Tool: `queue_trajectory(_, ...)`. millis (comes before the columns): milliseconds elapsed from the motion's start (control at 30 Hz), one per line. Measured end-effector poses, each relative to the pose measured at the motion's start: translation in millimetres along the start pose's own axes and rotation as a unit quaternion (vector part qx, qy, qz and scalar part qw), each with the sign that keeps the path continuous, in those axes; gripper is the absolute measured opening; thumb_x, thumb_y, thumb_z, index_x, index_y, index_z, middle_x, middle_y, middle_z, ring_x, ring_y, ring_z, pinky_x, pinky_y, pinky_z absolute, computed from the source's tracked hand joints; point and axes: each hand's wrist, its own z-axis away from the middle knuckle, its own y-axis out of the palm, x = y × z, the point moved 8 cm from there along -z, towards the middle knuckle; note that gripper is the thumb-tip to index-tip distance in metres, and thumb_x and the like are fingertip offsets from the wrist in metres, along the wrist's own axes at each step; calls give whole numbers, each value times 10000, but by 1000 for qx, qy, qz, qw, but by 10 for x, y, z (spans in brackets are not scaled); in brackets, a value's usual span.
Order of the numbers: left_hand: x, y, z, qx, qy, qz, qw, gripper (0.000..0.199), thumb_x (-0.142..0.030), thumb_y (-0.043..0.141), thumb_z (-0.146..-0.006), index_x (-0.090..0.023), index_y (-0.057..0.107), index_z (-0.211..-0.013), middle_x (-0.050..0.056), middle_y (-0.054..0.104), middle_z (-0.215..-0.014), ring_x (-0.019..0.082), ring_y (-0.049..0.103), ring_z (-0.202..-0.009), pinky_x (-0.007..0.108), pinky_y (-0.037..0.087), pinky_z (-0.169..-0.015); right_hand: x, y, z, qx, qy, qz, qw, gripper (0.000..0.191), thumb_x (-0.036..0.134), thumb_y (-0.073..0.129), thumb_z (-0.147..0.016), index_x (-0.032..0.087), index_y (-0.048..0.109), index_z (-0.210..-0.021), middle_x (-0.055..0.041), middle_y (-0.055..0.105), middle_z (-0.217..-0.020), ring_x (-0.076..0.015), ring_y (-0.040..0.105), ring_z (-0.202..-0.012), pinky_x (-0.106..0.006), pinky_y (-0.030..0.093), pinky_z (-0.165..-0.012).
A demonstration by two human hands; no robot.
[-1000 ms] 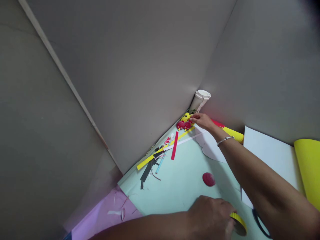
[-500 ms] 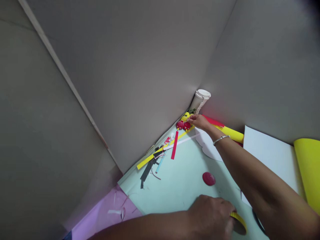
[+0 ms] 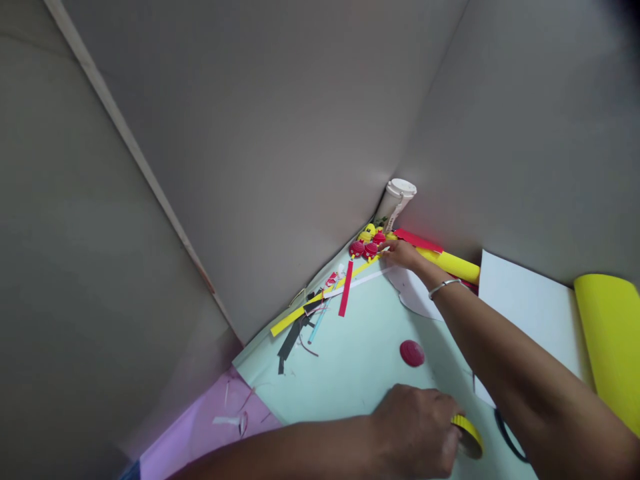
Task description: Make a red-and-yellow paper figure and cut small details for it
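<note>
My left hand (image 3: 420,430), coming in from the bottom left, is closed on a yellow ribbed ring (image 3: 469,437) that looks like corrugated paper. Above it a red coiled paper disc (image 3: 412,353) lies on the pale green sheet (image 3: 350,380). My right hand (image 3: 400,253), with a bangle at the wrist, reaches to the far corner. Its fingertips are drawn together beside small red figures (image 3: 370,251); what they pinch, if anything, is too small to make out. Behind these sits a little yellow figure (image 3: 367,232).
A white lidded cup (image 3: 397,200) stands in the corner between grey walls. Yellow, red (image 3: 346,290) and black paper strips (image 3: 290,347) and a blue stick (image 3: 319,325) lie along the left wall. White sheets (image 3: 530,313) and a yellow roll (image 3: 607,340) are at right.
My right hand has drawn slightly down from the yellow figure, uncovering another red figure. My left hand still holds the yellow ring. The whole view has shifted a little.
</note>
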Motion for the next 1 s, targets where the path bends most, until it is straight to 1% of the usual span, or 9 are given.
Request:
queue_trajectory(100,0,-10,0,-7,1,0,1000,231,-309,478,-871,-196,588,-1040,51,708,-984,249,689,-852,330,554,-723,52,109,50,21,-13,23,999,319,346,589,-950,190,596,-1228,-86,609,-1253,-216,631,-1042,-426,543,-879)
queue_trajectory(233,-4,-12,3,-13,5,-5,1000,252,-297,480,-874,-188,593,-1071,63,711,-1007,245,684,-854,324,549,-718,60,163,178,37,-14,47,998,322,348,589,-950,187,594,-1230,-87,609,-1252,-216,631,-1041,-427,543,-878)
queue_trajectory(367,-6,-11,7,-18,10,3,1000,266,-298,484,-888,-194,587,-1111,64,709,-1035,235,680,-891,316,543,-751,61,176,398,47,-19,57,997,318,347,588,-951,187,595,-1226,-88,613,-1244,-211,634,-1032,-424,545,-873)
queue_trajectory(467,-3,-9,6,-18,12,5,1000,251,-298,481,-897,-195,583,-1102,65,706,-1042,226,676,-914,308,537,-772,72,171,556,47,-29,54,997,309,346,585,-953,189,599,-1218,-87,615,-1241,-208,635,-1028,-421,545,-873)
queue_trajectory(567,7,-4,5,-15,9,-1,1000,228,-287,478,-897,-195,584,-1078,60,705,-1031,219,675,-914,299,532,-779,51,94,602,29,-25,43,998,301,345,583,-954,191,603,-1212,-85,617,-1238,-205,636,-1023,-416,546,-871)
queue_trajectory(667,4,-7,6,-16,14,-4,1000,226,-285,468,-897,-195,587,-1067,53,706,-1018,216,676,-902,296,533,-779,-11,-89,489,-16,1,27,999,312,348,586,-952,187,598,-1220,-87,615,-1240,-210,635,-1029,-422,545,-873)
queue_trajectory(800,-2,-18,4,-13,11,0,1000,235,-294,476,-884,-190,594,-1059,50,711,-999,226,683,-888,309,543,-777,-58,-327,166,-78,38,-4,996,323,350,591,-949,187,594,-1227,-86,611,-1248,-217,632,-1043,-427,543,-877)
queue_trajectory(900,8,-9,-12,3,-6,17,1000,227,-299,512,-862,-195,599,-1044,42,715,-1020,235,692,-907,314,545,-788,-24,-387,-107,-106,53,-30,993,318,351,596,-945,193,600,-1221,-80,612,-1247,-221,631,-1048,-418,542,-876)
queue_trajectory(1000,19,8,-35,18,-22,37,999,190,-308,511,-860,-215,608,-995,28,721,-999,226,702,-876,295,542,-747,37,-348,-327,-125,58,-58,989,323,348,597,-945,191,595,-1228,-84,611,-1247,-218,632,-1045,-420,544,-874)
